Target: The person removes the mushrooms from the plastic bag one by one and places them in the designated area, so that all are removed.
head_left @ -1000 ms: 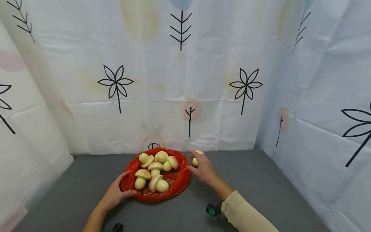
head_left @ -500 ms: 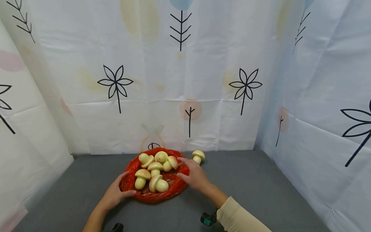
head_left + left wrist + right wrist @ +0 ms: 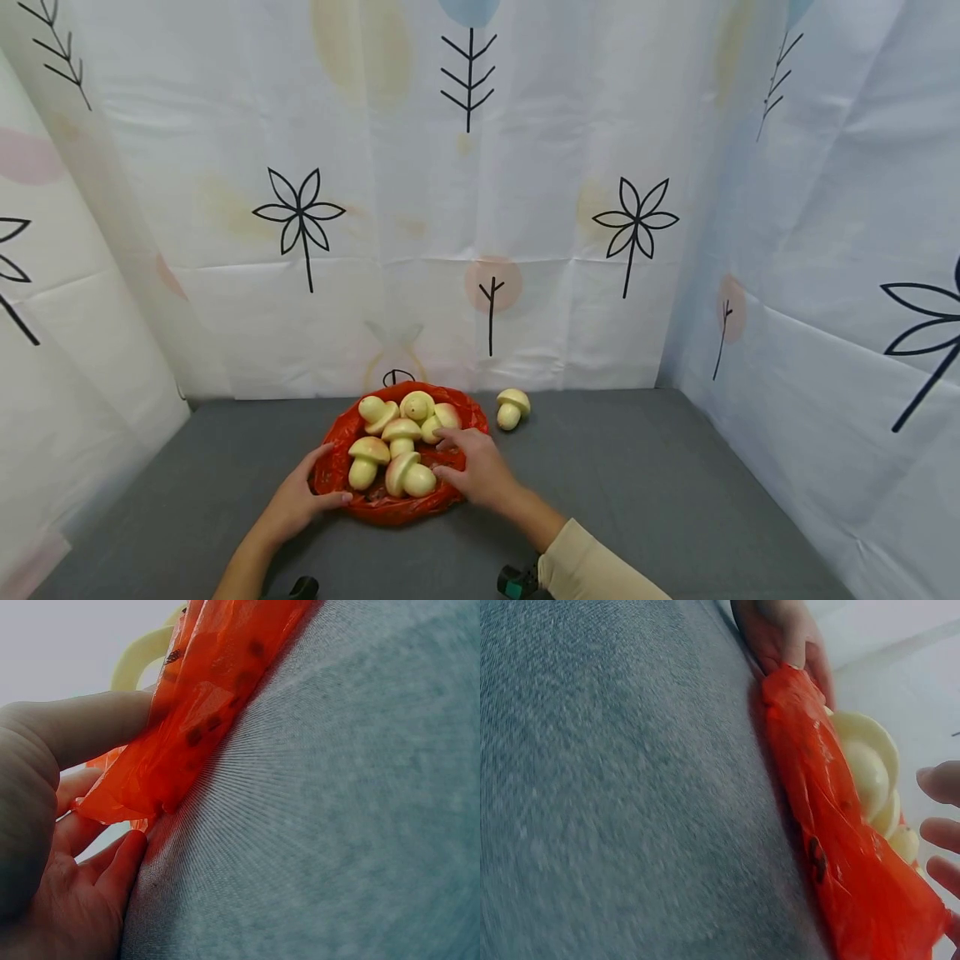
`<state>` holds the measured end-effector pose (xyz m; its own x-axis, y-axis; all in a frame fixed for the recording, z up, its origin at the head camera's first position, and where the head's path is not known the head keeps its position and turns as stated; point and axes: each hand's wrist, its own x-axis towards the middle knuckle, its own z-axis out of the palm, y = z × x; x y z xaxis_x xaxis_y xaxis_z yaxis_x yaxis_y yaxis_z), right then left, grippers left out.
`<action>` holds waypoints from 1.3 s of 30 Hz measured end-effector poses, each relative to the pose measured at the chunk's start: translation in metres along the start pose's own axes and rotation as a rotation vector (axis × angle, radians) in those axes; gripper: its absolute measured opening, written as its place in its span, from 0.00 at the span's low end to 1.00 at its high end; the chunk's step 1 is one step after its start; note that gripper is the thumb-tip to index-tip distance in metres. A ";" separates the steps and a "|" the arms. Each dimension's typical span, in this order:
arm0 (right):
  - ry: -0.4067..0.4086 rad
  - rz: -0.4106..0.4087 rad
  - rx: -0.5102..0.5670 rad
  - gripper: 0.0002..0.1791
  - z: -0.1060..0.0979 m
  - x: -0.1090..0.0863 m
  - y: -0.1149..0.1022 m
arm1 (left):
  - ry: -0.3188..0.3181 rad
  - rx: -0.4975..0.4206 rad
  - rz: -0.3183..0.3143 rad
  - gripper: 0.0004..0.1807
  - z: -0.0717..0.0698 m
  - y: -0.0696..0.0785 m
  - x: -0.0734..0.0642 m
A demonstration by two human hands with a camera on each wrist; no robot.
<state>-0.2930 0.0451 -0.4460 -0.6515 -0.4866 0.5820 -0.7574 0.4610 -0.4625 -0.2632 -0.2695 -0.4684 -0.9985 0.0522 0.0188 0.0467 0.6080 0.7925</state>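
Note:
A red plastic bag (image 3: 401, 513), its rim rolled down into a round bowl shape, holds several pale yellow toy mushrooms (image 3: 367, 462) with pinkish caps. At the bag's left edge my left hand (image 3: 294, 502) grips the red plastic; the left wrist view has the thumb against the bag (image 3: 202, 712) and fingers beyond it. My right hand (image 3: 480, 471) hovers over the bag's right side with fingers spread, near the mushrooms. In the right wrist view its fingertips (image 3: 941, 784) stand apart from the mushroom (image 3: 866, 776). Outside the bag, one more mushroom (image 3: 512, 410) stands on the table.
A grey cloth-covered table (image 3: 637, 500) lies under everything. White patterned curtains (image 3: 540, 208) enclose the back and both sides. Black wrist camera mounts (image 3: 517, 581) show below the forearms.
My right hand has moved left and toward me, from beside the loose mushroom to over the bag. That mushroom is now fully visible. The left hand stays on the bag.

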 end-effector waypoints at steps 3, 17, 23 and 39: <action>-0.005 0.008 0.002 0.26 0.004 0.001 -0.003 | -0.002 -0.001 0.001 0.53 0.000 0.001 0.000; -0.111 0.045 0.021 0.32 0.015 0.007 -0.013 | -0.004 0.010 0.002 0.53 -0.001 0.000 0.000; -0.155 0.005 -0.016 0.36 0.018 0.008 -0.014 | 0.001 -0.006 0.001 0.54 0.000 -0.003 0.000; -0.274 0.017 -0.160 0.35 0.016 0.009 -0.016 | -0.006 0.000 0.006 0.53 0.000 -0.001 0.001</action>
<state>-0.2875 0.0214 -0.4443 -0.6677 -0.6497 0.3633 -0.7442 0.5710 -0.3466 -0.2647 -0.2700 -0.4696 -0.9979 0.0610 0.0196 0.0527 0.6075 0.7926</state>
